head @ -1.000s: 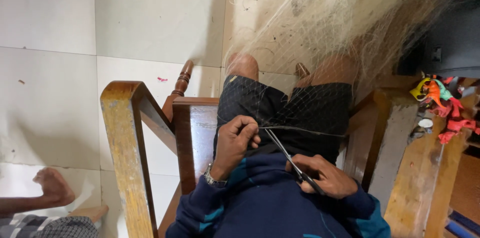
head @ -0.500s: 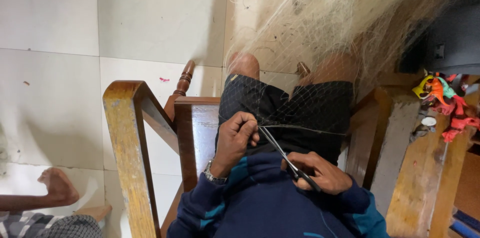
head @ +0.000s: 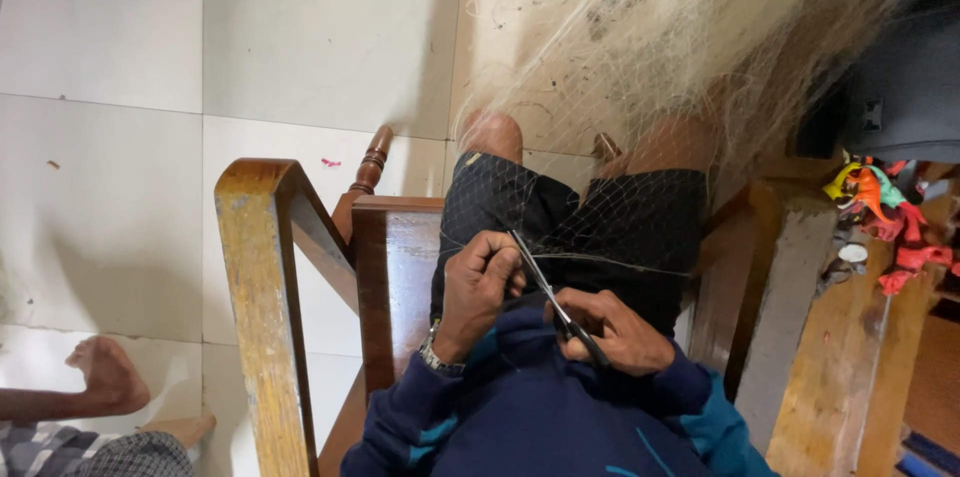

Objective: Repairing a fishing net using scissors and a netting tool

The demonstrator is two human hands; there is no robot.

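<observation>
Item: my left hand (head: pixel 480 282), fingers curling shut, pinching the fishing net (head: pixel 600 227) and its cord over my lap. Item: my right hand (head: pixel 615 332), closing around the scissors (head: pixel 550 292), blades pointing up-left at the left fingers. Net is draping across my black shorts (head: pixel 640 227), beside the wooden chair (head: pixel 270 297).

Both hands (head: pixel 480 282) (head: pixel 615 327) apparently closed, close together
</observation>
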